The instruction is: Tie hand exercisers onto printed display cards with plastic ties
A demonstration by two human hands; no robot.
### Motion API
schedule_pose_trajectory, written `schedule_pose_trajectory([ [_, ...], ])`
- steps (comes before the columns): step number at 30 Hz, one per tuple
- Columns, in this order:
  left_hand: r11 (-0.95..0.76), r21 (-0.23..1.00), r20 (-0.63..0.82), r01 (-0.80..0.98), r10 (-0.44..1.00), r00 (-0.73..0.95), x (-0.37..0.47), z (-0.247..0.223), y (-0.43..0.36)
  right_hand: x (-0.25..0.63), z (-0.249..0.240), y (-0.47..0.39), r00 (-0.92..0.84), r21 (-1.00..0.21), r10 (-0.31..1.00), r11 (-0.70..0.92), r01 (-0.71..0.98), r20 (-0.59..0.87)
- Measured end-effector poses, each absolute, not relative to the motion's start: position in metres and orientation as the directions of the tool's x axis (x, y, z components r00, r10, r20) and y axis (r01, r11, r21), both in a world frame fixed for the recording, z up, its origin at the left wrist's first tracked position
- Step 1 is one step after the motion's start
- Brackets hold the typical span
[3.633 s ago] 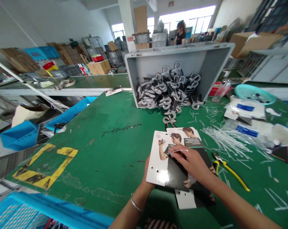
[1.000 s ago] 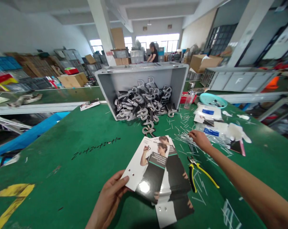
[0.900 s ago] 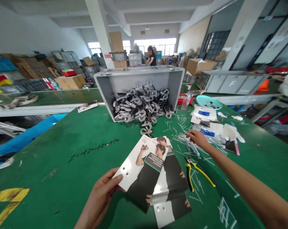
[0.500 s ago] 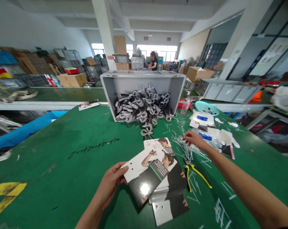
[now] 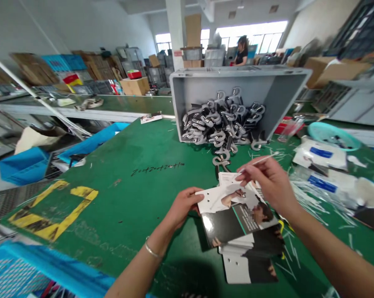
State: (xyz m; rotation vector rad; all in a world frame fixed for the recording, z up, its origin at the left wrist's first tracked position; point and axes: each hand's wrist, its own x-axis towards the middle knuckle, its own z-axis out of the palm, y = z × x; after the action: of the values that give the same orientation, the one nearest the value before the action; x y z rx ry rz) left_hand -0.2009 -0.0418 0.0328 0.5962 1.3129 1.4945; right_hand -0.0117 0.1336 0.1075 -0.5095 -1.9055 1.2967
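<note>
Pinching a printed card in the left hand, over stacked cards, and a white cable tie in the right hand. Seemingly ready for fitting tie to card; calls for steady aim.

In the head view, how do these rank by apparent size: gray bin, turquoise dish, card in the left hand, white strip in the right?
1. Gray bin
2. Held card
3. Turquoise dish
4. White strip

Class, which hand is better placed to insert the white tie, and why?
Probably the right hand: it pinches the white tie close by the printed card, while the left hand grips that card's edge.
</note>
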Motion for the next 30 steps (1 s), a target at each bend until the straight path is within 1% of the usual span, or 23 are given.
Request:
schedule_pose_trajectory([
  [2, 0.111, 0.923, -0.250, -0.369, 0.901, -0.355, -0.201, 0.031, -0.041, -0.026, 0.106, 0.105, -0.667, -0.873, 0.635, 0.486, -0.045, 0.389],
  [3, 0.111, 0.920, -0.251, -0.375, 0.904, -0.347, -0.201, 0.030, -0.042, -0.029, 0.105, 0.098, -0.647, -0.842, 0.636, 0.539, -0.017, 0.421],
  [6, 0.109, 0.912, -0.249, -0.396, 0.914, -0.321, -0.203, 0.028, -0.045, -0.025, 0.108, 0.100, -0.467, -0.746, 0.685, 0.661, 0.078, 0.559],
  [8, 0.105, 0.906, -0.249, -0.409, 0.915, -0.317, -0.204, 0.027, -0.045, -0.018, 0.117, 0.111, -0.346, -0.686, 0.687, 0.712, 0.148, 0.639],
  [10, 0.099, 0.901, -0.255, -0.422, 0.908, -0.331, -0.204, 0.027, -0.043, -0.012, 0.125, 0.120, -0.327, -0.690, 0.690, 0.711, 0.138, 0.646],
  [14, 0.090, 0.902, -0.254, -0.422, 0.901, -0.352, -0.203, 0.025, -0.038, -0.011, 0.124, 0.115, -0.415, -0.771, 0.719, 0.634, 0.062, 0.558],
  [16, 0.089, 0.905, -0.250, -0.416, 0.903, -0.350, -0.203, 0.025, -0.036, -0.016, 0.116, 0.107, -0.479, -0.775, 0.700, 0.629, 0.062, 0.530],
  [18, 0.089, 0.904, -0.249, -0.419, 0.905, -0.345, -0.203, 0.025, -0.037, -0.022, 0.108, 0.101, -0.562, -0.811, 0.680, 0.585, 0.029, 0.470],
  [20, 0.088, 0.901, -0.249, -0.426, 0.907, -0.340, -0.203, 0.025, -0.038, -0.027, 0.104, 0.099, -0.603, -0.850, 0.674, 0.527, -0.011, 0.426],
  [22, 0.092, 0.897, -0.251, -0.432, 0.911, -0.327, -0.203, 0.025, -0.039, -0.031, 0.104, 0.099, -0.620, -0.859, 0.667, 0.511, -0.021, 0.412],
  [25, 0.091, 0.901, -0.249, -0.425, 0.909, -0.334, -0.203, 0.024, -0.039, -0.034, 0.104, 0.100, -0.679, -0.818, 0.611, 0.575, 0.026, 0.408],
  [28, 0.084, 0.903, -0.248, -0.421, 0.903, -0.351, -0.203, 0.024, -0.037, -0.036, 0.096, 0.100, -0.763, -0.714, 0.501, 0.696, 0.073, 0.410],
  [30, 0.085, 0.903, -0.248, -0.421, 0.903, -0.350, -0.203, 0.025, -0.036, -0.038, 0.088, 0.100, -0.786, -0.665, 0.469, 0.740, 0.100, 0.403],
])
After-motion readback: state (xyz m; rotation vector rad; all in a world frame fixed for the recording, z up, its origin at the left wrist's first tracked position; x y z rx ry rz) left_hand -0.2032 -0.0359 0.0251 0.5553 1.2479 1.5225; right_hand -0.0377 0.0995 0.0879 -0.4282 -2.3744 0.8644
